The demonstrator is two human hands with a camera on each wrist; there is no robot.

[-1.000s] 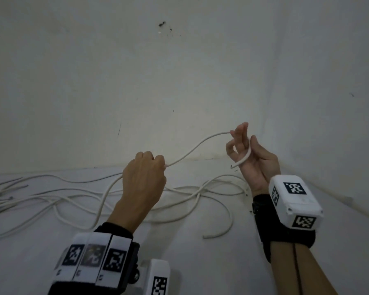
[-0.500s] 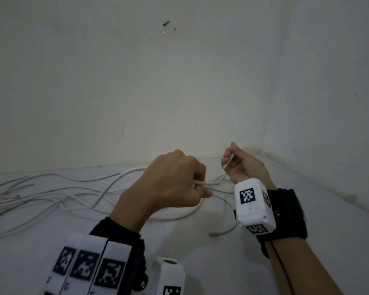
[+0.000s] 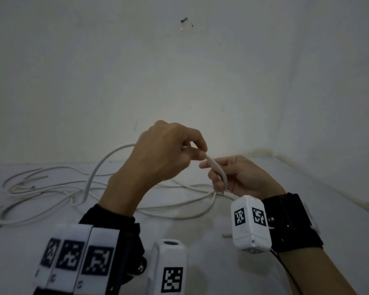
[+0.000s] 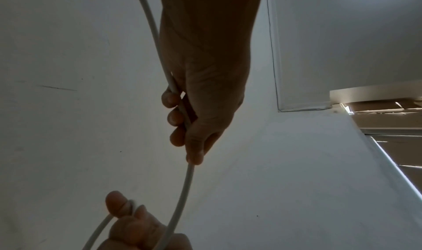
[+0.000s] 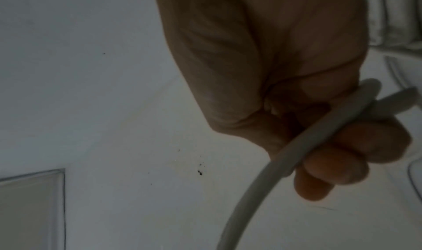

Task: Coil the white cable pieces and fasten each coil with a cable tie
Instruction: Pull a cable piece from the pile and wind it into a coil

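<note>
My left hand (image 3: 164, 154) pinches the white cable (image 3: 216, 170) in the middle of the frame, and my right hand (image 3: 241, 175) curls its fingers around the same cable just beside it. Loose cable pieces (image 3: 51, 188) lie tangled on the white tabletop (image 3: 200, 231) at the left and under my hands. The wall (image 3: 179, 81) stands near behind, and a side wall (image 3: 339, 103) closes the right; the lower centre of the tabletop is bare.
</note>
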